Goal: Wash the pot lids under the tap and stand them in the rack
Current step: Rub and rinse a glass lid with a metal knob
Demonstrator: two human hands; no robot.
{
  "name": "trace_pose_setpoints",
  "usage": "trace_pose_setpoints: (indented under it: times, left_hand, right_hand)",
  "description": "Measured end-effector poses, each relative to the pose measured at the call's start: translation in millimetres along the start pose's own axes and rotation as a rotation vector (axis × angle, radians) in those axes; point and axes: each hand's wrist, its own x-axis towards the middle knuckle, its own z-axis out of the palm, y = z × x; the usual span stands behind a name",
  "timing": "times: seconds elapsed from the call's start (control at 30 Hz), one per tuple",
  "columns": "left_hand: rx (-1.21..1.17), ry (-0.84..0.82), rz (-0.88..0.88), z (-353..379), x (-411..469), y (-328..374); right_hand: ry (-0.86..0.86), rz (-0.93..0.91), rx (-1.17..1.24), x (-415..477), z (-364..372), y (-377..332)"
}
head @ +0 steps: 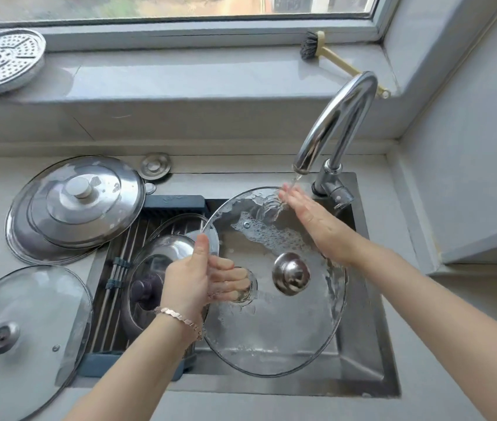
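A large glass pot lid [274, 329] with a steel knob [291, 273] is held tilted over the sink, with soap foam on its upper part. My left hand [201, 278] grips its left rim, thumb on top and fingers curled underneath. My right hand [311, 221] lies flat with straight fingers on the lid's upper right, under the thin stream from the tap [337, 120]. Two glass lids [162, 262] lie in the rack [119, 278] over the sink's left half.
Two stacked steel lids [74, 205] lie on the counter at the left, and a glass lid [19, 338] below them. A small sink plug [154, 165] sits behind the sink. On the window sill are a perforated steamer tray [1, 62] and a brush [329, 53].
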Motion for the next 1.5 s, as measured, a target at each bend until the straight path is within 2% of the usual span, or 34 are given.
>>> trace_pose_setpoints:
  times: [0.07, 0.1, 0.2, 0.23, 0.3, 0.4, 0.47, 0.53, 0.6, 0.67, 0.7, 0.77, 0.83, 0.87, 0.93, 1.0, 1.07, 1.13, 1.2, 1.23, 1.27, 1.3, 1.43, 1.47, 1.5]
  left_hand:
    - [0.051, 0.001, 0.039, 7, 0, -1]
    - [0.059, 0.007, 0.053, 11, -1, 0]
    - [0.13, 0.069, 0.111, 19, 2, 0]
    - [0.134, 0.083, 0.111, 20, 2, 1]
    - [0.071, 0.077, 0.076, 25, 0, 3]
    - [-0.028, 0.066, 0.047, 37, -6, 4]
    - [0.006, 0.108, 0.097, 39, -3, 1]
    - [0.064, 0.181, 0.151, 30, 3, 2]
    - [-0.023, 0.171, 0.143, 22, 8, 1]
    - [-0.117, 0.139, 0.124, 18, 7, 3]
    - [-0.125, 0.132, 0.129, 19, 7, 1]
    - [-0.103, 0.14, 0.161, 22, 6, 1]
    - [-0.099, 0.179, 0.186, 23, 7, 2]
    - [-0.096, 0.198, 0.183, 21, 11, 3]
    - [-0.081, 0.217, 0.178, 13, 17, 6]
    - [-0.12, 0.159, 0.156, 4, 19, 7]
    - [-0.23, 0.115, 0.128, -1, 16, 9]
    - [-0.328, 0.136, 0.114, -2, 14, 9]
    - [-0.395, 0.183, 0.102, 0, 13, 7]
    - [-0.414, 0.203, 0.098, 1, 12, 6]
    - [-0.434, 0.212, 0.088, 3, 11, 6]
    - [-0.446, 0.217, 0.086, 6, 11, 5]
    - [-0.474, 0.22, 0.1, 13, 10, 7]
    - [-0.468, 0.22, 0.099, 12, 9, 7]
    - [-0.456, 0.217, 0.097, 11, 8, 8]
  right_hand:
    - [0.014, 0.091, -0.176, -2, 10, -14]
    - [0.019, 0.052, -0.263, -6, 24, -26]
    - [0.11, -0.258, -0.424, -20, 71, -55]
    - [0.169, -0.284, -0.46, -20, 77, -56]
    - [0.282, -0.188, -0.477, -6, 72, -52]
    - [0.402, 0.17, -0.269, 19, 58, -53]
    - [0.506, 0.24, -0.23, 23, 62, -66]
    - [0.502, 0.037, -0.289, 10, 82, -75]
    - [0.442, -0.21, -0.378, -6, 98, -70]
    - [0.405, -0.262, -0.413, -5, 95, -61]
    - [0.418, -0.196, -0.379, 1, 90, -61]
    - [0.451, 0.051, -0.259, 18, 80, -69]
    - [0.503, 0.145, -0.226, 29, 80, -82]
    - [0.523, 0.068, -0.252, 26, 83, -89]
    - [0.481, -0.226, -0.335, 7, 100, -83]
    - [0.418, -0.468, -0.445, -20, 118, -54]
    - [0.334, -0.516, -0.491, -43, 121, -15]
    - [0.331, -0.324, -0.41, -51, 112, 12]
    - [0.363, 0.098, -0.175, -49, 99, 20]
    - [0.383, 0.262, -0.096, -46, 94, 20]
    - [0.38, 0.341, -0.079, -44, 92, 14]
    - [0.364, 0.337, -0.125, -44, 93, 5]
    - [0.307, -0.049, -0.386, -50, 113, -9]
    - [0.311, -0.024, -0.351, -49, 109, -5]
    - [0.334, 0.084, -0.251, -45, 100, 1]
